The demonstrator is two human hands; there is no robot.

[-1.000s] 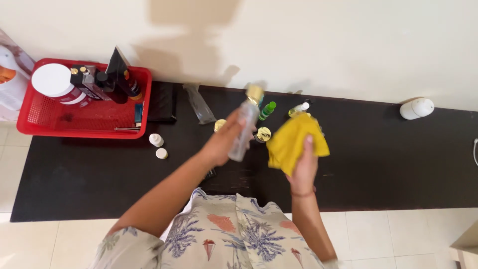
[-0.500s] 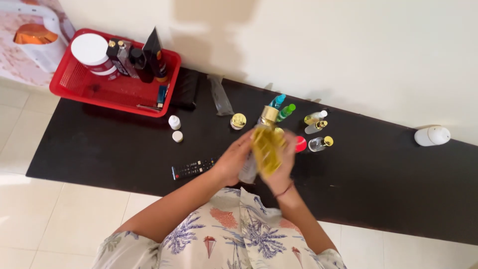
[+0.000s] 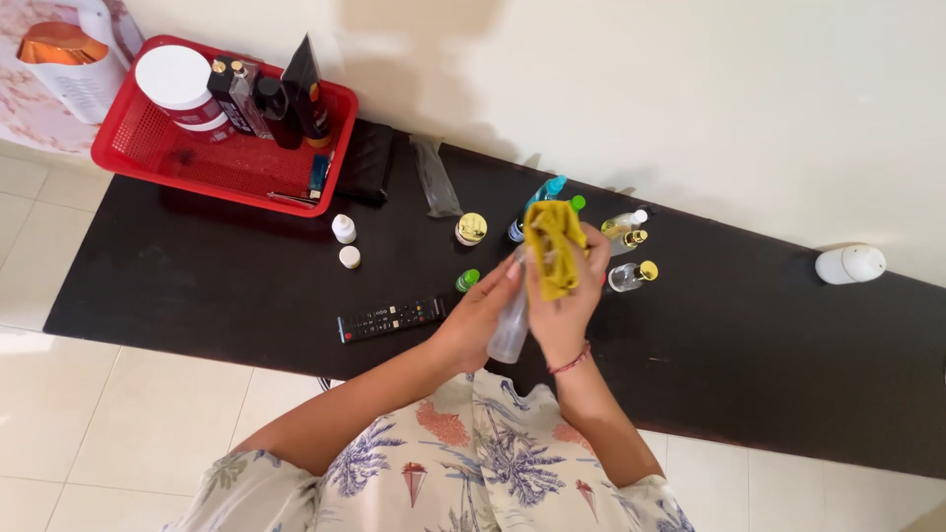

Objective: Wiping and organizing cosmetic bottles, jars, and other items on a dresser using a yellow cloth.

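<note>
Hands over black bench (image 3: pixel 749 325). Our left hand (image 3: pixel 471 320) gripped clear bottle (image 3: pixel 509 330), held tilted. Our right hand (image 3: pixel 564 305) clutched yellow cloth (image 3: pixel 552 246), pressed against bottle's upper end. Small bottles (image 3: pixel 631 258) stood just beyond right grip; remote (image 3: pixel 390 318) lay left of left grip.

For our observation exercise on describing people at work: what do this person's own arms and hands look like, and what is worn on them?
Both arms are bare from the short sleeves down. The shirt is pale with blue palm-leaf and reddish prints. The right hand has a thin red bracelet at the wrist. The left hand wears nothing visible. No gloves.
</note>
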